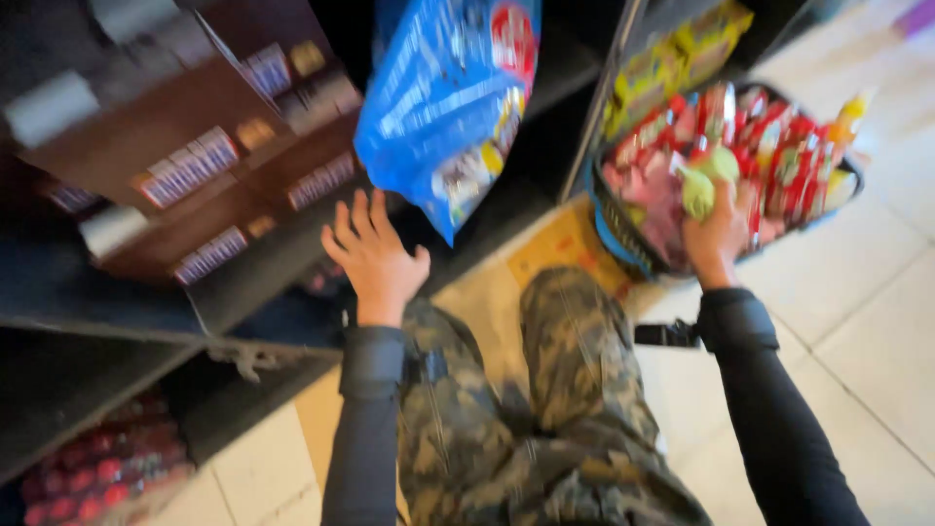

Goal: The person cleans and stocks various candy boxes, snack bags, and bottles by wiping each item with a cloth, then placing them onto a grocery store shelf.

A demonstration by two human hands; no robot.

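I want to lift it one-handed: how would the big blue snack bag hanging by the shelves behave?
The blue snack bag looks like thin plastic film, so probably floppy and sagging. It bulges with small packs, so contents would likely shift. Its glossy surface may be slippery; the left hand is below it, open.

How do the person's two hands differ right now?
The left hand is open with fingers spread, holding nothing, near the dark shelf. The right hand is closed on a green packet in the basket of red snack packets. Both wear dark sleeves.
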